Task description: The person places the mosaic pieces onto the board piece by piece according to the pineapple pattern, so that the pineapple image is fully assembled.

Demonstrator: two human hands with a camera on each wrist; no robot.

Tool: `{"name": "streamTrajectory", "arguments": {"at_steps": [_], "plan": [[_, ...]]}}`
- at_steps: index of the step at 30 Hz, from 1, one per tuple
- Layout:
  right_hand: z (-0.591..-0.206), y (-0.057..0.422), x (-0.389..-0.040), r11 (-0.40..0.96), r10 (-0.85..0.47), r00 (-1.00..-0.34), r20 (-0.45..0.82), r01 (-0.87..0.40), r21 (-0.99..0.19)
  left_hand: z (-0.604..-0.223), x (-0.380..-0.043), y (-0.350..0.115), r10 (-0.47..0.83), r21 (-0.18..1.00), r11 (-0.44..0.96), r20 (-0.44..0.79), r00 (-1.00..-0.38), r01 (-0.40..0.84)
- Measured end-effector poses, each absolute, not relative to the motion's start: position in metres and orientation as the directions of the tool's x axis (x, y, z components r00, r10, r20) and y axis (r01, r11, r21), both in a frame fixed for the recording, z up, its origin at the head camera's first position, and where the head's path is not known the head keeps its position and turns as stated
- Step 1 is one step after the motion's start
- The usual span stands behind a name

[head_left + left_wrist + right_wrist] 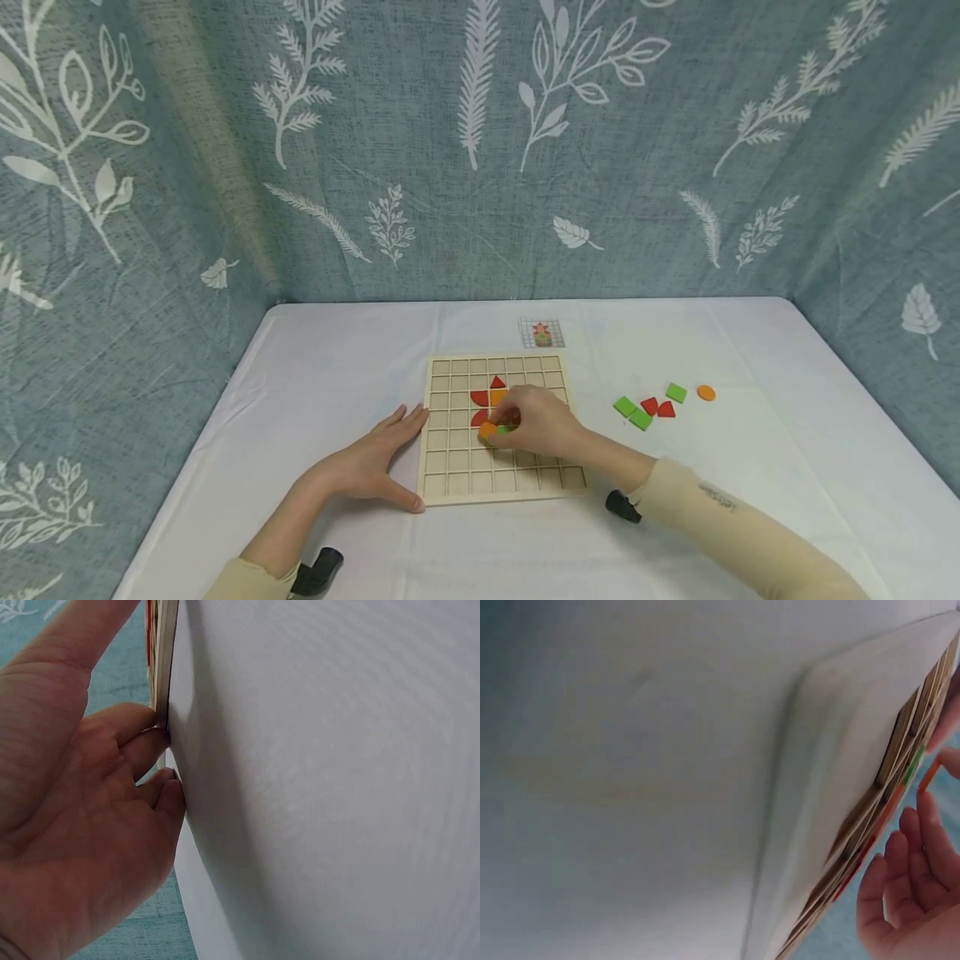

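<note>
A square wooden grid board (457,483) lies on the white table. Several red, orange and green pieces sit in its middle cells, among them a red triangle (497,382) and a red rounded piece (479,398). My right hand (542,423) is over the board and pinches an orange disc (487,430) between thumb and finger. In the right wrist view the disc (928,774) is seen edge-on, just above the grid. My left hand (378,462) rests spread along the board's left side, fingertips and thumb at its edge; the left wrist view shows the fingers (142,746) against it.
Right of the board lie loose pieces: green squares (677,392), red pieces (667,409) and another orange disc (706,392). A small card with a coloured grid picture (542,333) lies behind the board. A patterned curtain (450,208) hangs behind the white table (750,517).
</note>
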State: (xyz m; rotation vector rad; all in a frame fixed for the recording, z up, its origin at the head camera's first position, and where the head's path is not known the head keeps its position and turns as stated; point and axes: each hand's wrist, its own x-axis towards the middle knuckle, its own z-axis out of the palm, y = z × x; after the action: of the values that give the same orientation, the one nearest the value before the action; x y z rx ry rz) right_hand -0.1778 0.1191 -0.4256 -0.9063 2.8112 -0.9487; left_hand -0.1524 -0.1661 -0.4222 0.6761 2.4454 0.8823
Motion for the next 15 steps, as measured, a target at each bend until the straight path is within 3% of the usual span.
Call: {"name": "streamTrajectory", "arguments": {"at_steps": [7, 15], "plan": [[-0.4234, 0.1112, -0.1765, 0.692, -0.594, -0.796, 0.117, -0.58, -0.43, -0.4233, -0.152, -0.1665, 0.581, 0.677, 0.674, -0.238, -0.778, 0.296], [-0.4224, 0.1197, -0.1765, 0.668, -0.551, -0.831, 0.077, -0.495, -0.555, -0.4244, -0.1527, -0.1664, 0.571, 0.673, 0.683, -0.248, -0.783, 0.284]]}}
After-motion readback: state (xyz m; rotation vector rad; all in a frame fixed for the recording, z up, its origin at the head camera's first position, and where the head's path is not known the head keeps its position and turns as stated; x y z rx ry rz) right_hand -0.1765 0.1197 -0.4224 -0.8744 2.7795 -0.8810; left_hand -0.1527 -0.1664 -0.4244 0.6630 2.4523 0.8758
